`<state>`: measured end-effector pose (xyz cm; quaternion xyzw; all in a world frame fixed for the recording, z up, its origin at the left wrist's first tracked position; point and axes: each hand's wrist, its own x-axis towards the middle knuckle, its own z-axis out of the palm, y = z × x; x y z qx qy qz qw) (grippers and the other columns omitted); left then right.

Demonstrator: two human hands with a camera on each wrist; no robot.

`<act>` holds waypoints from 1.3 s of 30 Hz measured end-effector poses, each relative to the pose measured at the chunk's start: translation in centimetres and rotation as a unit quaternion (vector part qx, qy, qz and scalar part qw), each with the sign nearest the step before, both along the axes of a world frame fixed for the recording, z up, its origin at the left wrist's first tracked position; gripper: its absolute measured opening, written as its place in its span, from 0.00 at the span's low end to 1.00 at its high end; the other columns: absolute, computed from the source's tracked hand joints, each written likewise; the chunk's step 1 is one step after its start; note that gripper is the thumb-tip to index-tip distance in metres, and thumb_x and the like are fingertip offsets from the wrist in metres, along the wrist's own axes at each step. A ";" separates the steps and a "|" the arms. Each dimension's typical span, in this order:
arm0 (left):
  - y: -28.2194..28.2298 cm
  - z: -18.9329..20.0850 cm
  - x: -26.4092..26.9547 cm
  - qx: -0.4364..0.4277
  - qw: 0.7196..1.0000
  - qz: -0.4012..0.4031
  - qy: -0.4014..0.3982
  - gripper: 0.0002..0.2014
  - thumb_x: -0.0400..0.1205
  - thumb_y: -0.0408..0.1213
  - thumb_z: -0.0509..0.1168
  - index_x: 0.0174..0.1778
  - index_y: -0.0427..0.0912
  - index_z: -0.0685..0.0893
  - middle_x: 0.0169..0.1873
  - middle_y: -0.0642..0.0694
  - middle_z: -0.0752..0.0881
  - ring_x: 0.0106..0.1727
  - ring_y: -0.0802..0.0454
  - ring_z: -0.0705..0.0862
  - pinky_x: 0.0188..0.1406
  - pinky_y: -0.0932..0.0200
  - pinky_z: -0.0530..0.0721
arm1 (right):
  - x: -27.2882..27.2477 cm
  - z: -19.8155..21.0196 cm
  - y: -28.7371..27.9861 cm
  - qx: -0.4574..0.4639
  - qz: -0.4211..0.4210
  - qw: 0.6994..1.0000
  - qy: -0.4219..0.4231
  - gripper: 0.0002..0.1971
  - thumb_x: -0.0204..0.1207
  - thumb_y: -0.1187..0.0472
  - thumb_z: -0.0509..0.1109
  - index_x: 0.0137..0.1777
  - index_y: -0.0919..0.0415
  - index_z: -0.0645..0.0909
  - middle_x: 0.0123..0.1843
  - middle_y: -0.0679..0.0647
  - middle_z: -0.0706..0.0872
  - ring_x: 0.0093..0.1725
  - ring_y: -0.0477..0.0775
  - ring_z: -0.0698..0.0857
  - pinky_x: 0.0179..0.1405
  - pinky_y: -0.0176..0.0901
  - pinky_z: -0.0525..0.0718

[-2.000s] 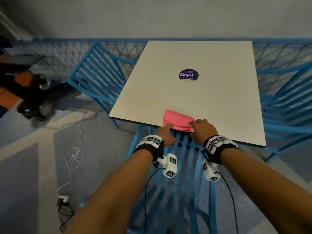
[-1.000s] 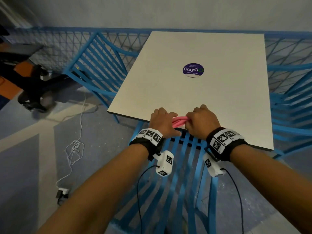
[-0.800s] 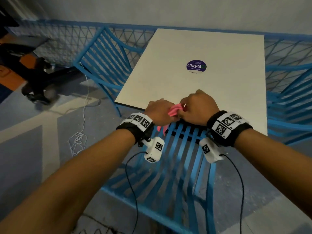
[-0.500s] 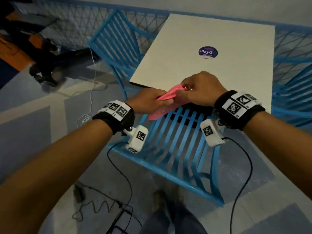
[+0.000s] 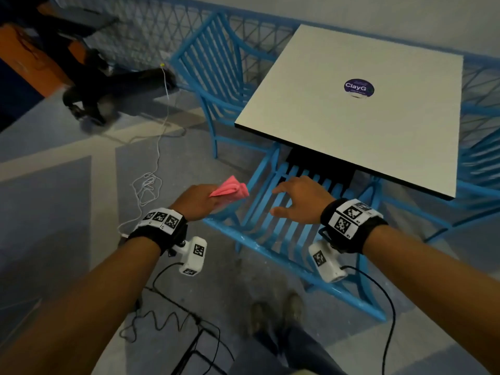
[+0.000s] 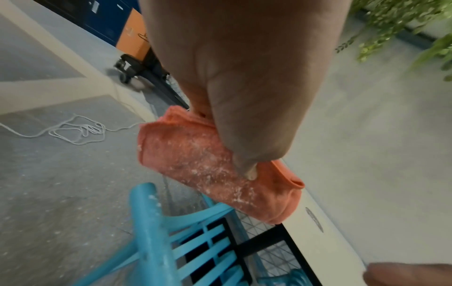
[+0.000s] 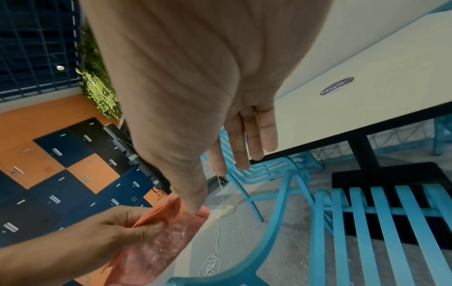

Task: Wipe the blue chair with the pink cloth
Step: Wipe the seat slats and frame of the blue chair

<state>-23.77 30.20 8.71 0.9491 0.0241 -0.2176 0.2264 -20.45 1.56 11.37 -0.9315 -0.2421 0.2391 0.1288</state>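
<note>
The left hand (image 5: 198, 201) pinches the folded pink cloth (image 5: 230, 190) (speckled with white dust) in the air just left of the blue chair (image 5: 284, 239). The right hand (image 5: 300, 201) hovers over the seat slats, fingers straight and spread, holding nothing. Farther back stands the white table (image 5: 365, 109).

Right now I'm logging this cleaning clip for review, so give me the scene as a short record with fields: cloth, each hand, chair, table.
cloth: pink cloth, bunched, speckled with white dust, held in the air beside the chair's left edge
left hand: left hand grips the cloth
right hand: right hand open, fingers spread above the seat slats, holding nothing
chair: blue chair, slatted, partly tucked under the table
table: white table with a round purple sticker
wiping: cloth not touching the chair
</note>
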 end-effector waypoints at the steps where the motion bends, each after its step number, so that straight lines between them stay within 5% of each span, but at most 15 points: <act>1: 0.8 -0.8 -0.2 0.015 1.000 0.009 0.005 0.17 0.86 0.54 0.64 0.56 0.46 0.90 0.55 0.37 0.93 0.53 0.36 0.89 0.43 0.52 0.75 | -0.2 -0.2 0.3 -0.001 -0.006 1.000 0.002 0.33 0.75 0.34 0.70 0.76 0.49 0.75 0.70 0.57 0.79 0.71 0.60 0.73 0.64 0.53 0.75; 10: -0.5 -7.2 -2.6 -0.003 0.999 -0.032 0.038 0.16 0.91 0.42 0.59 0.61 0.37 0.88 0.59 0.36 0.92 0.63 0.35 0.89 0.63 0.47 0.80 | -1.8 -2.5 3.2 -0.013 -0.023 1.000 0.001 0.35 0.74 0.36 0.72 0.77 0.51 0.73 0.74 0.57 0.77 0.73 0.62 0.72 0.72 0.56 0.74; 13: -2.7 -7.9 -4.2 -0.017 0.999 -0.036 0.013 0.13 0.90 0.35 0.61 0.61 0.32 0.87 0.59 0.31 0.90 0.63 0.33 0.87 0.62 0.44 0.81 | -2.4 -2.9 4.1 -0.017 -0.008 1.000 -0.005 0.39 0.70 0.35 0.74 0.78 0.53 0.72 0.74 0.58 0.77 0.73 0.61 0.73 0.72 0.54 0.73; 19: -7.2 -8.7 -6.8 -0.060 0.998 0.005 0.003 0.14 0.87 0.31 0.60 0.63 0.38 0.88 0.61 0.37 0.88 0.66 0.38 0.82 0.63 0.39 0.82 | -4.5 -4.2 5.6 -0.071 0.066 0.995 0.023 0.49 0.63 0.32 0.77 0.81 0.54 0.68 0.79 0.56 0.74 0.76 0.60 0.70 0.77 0.53 0.68; 23: -9.1 -8.3 -8.0 -0.144 0.987 0.054 0.036 0.12 0.88 0.34 0.62 0.63 0.42 0.88 0.61 0.40 0.85 0.59 0.41 0.86 0.55 0.50 0.81 | -4.7 -3.9 5.4 -0.076 0.056 0.995 0.036 0.62 0.55 0.34 0.84 0.85 0.56 0.58 0.78 0.58 0.73 0.76 0.60 0.70 0.78 0.53 0.68; 26: -8.9 -7.3 -8.0 -0.241 0.964 0.094 0.053 0.10 0.88 0.37 0.62 0.47 0.51 0.88 0.56 0.43 0.85 0.57 0.41 0.88 0.60 0.42 0.86 | -4.3 -2.9 5.0 -0.058 0.025 0.997 0.032 0.72 0.47 0.30 0.84 0.88 0.55 0.50 0.80 0.58 0.72 0.78 0.62 0.69 0.81 0.55 0.63; 28: -8.0 -6.2 -7.8 -0.314 0.936 0.140 0.072 0.11 0.89 0.40 0.64 0.49 0.59 0.90 0.54 0.49 0.92 0.58 0.45 0.91 0.57 0.45 0.88 | -3.9 -1.9 4.7 -0.045 0.020 0.998 0.027 0.73 0.48 0.29 0.83 0.88 0.54 0.48 0.84 0.58 0.68 0.82 0.62 0.65 0.83 0.55 0.57; 32: -3.9 -3.8 -7.4 -0.366 0.896 0.250 -0.008 0.09 0.85 0.45 0.71 0.43 0.59 0.95 0.33 0.60 0.94 0.39 0.62 0.91 0.41 0.59 0.86 | -3.2 -0.9 4.3 -0.031 0.011 0.999 0.025 0.75 0.45 0.28 0.84 0.88 0.53 0.46 0.85 0.58 0.65 0.83 0.63 0.63 0.83 0.57 0.58; 34: -1.4 -3.0 -7.4 -0.352 0.894 0.275 -0.041 0.08 0.80 0.58 0.71 0.48 0.67 0.96 0.40 0.62 0.95 0.42 0.66 0.92 0.45 0.61 0.88 | -3.0 -1.3 4.3 -0.034 0.009 0.999 0.030 0.75 0.46 0.27 0.83 0.88 0.53 0.45 0.85 0.59 0.64 0.83 0.64 0.62 0.82 0.58 0.59; 36: 1.1 -3.2 -7.5 -0.284 0.924 0.251 -0.060 0.18 0.84 0.69 0.65 0.62 0.68 0.92 0.55 0.63 0.95 0.58 0.65 0.92 0.58 0.57 0.88 | -3.0 -1.7 4.6 -0.032 0.008 0.999 0.033 0.72 0.50 0.28 0.83 0.88 0.53 0.46 0.85 0.59 0.65 0.83 0.64 0.62 0.81 0.58 0.61; 39: 2.5 -5.1 -7.8 -0.204 0.948 0.235 -0.071 0.23 0.87 0.71 0.59 0.68 0.65 0.89 0.60 0.61 0.93 0.63 0.59 0.90 0.65 0.53 0.86 | -3.4 -2.7 5.1 -0.028 0.007 0.999 0.037 0.63 0.60 0.32 0.81 0.88 0.54 0.49 0.83 0.59 0.67 0.83 0.64 0.63 0.82 0.58 0.62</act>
